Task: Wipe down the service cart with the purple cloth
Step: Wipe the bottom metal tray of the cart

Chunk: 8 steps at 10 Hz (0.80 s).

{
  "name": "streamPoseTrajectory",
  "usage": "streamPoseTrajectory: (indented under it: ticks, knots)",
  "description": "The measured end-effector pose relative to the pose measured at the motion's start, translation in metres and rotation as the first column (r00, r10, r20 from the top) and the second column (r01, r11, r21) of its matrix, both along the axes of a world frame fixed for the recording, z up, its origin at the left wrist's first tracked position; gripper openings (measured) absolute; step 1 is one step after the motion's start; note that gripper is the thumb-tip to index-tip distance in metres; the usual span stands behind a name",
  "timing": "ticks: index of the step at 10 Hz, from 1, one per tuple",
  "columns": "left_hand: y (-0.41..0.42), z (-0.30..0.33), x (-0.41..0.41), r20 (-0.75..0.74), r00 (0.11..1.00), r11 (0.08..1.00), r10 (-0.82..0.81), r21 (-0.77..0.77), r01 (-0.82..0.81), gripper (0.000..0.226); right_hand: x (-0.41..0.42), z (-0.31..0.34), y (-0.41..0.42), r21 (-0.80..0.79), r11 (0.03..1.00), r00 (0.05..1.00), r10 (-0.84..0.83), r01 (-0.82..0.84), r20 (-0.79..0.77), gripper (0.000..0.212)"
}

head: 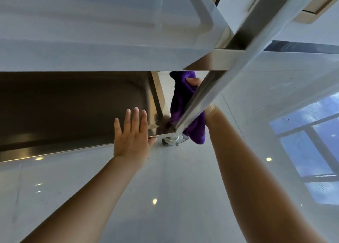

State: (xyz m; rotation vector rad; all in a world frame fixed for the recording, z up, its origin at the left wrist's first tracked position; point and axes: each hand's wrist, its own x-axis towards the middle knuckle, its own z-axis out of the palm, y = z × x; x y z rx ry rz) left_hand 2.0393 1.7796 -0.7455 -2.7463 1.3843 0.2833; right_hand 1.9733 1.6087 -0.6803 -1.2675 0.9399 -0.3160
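Our left hand lies flat, fingers straight, on the steel service cart's lower shelf rim; our right hand clutches the fuzzy purple cloth around its round post, above glossy pale floor tiles.

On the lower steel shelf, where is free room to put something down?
The dark lower steel shelf is bare leftward of the flat left hand. Crowded: the corner by the upright steel post, where the right hand grips the purple cloth.
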Motion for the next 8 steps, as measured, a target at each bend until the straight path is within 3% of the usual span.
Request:
streamPoseTrajectory:
  ticks: [1,2,3,4,5,6,7,8]
  knots:
    - [0.002,0.000,0.000,-0.003,1.000,1.000,0.001,-0.001,-0.001,0.077,-0.008,-0.030,0.013,0.050,0.971,0.973,-0.232,0.232,-0.004,0.038]
    - [0.004,0.001,-0.002,-0.011,1.000,1.000,0.009,-0.024,-0.010,0.079,-0.020,-0.044,0.043,0.035,0.943,0.944,-0.331,0.331,-0.021,0.053]
    - [0.003,0.002,-0.003,-0.029,1.000,0.999,0.007,-0.051,-0.008,0.085,-0.027,-0.055,0.075,0.006,0.899,0.899,-0.438,0.438,0.005,0.048]
    - [0.009,0.003,0.003,-0.128,0.990,0.994,-0.064,-0.101,0.051,0.087,-0.031,-0.055,0.117,-0.086,0.866,0.870,-0.494,0.493,0.012,0.009]
    - [0.030,0.006,0.018,-0.172,0.968,0.980,-0.184,-0.105,0.167,0.084,-0.036,-0.055,0.173,-0.298,0.890,0.938,-0.333,0.346,0.093,0.025]
    - [0.063,0.010,0.040,-0.071,0.989,0.991,-0.130,-0.013,0.130,0.084,-0.006,-0.054,0.176,-0.463,0.877,0.990,-0.140,0.133,0.019,0.069]
    - [0.102,0.013,0.059,-0.030,0.995,0.995,-0.099,0.030,0.100,0.086,0.029,-0.061,0.146,-0.640,0.768,0.972,-0.129,-0.028,-0.197,0.053]
    - [0.135,0.014,0.073,-0.051,0.999,1.000,-0.009,0.011,0.009,0.085,0.051,-0.059,0.118,-0.673,0.705,0.896,-0.121,-0.225,-0.427,0.035]
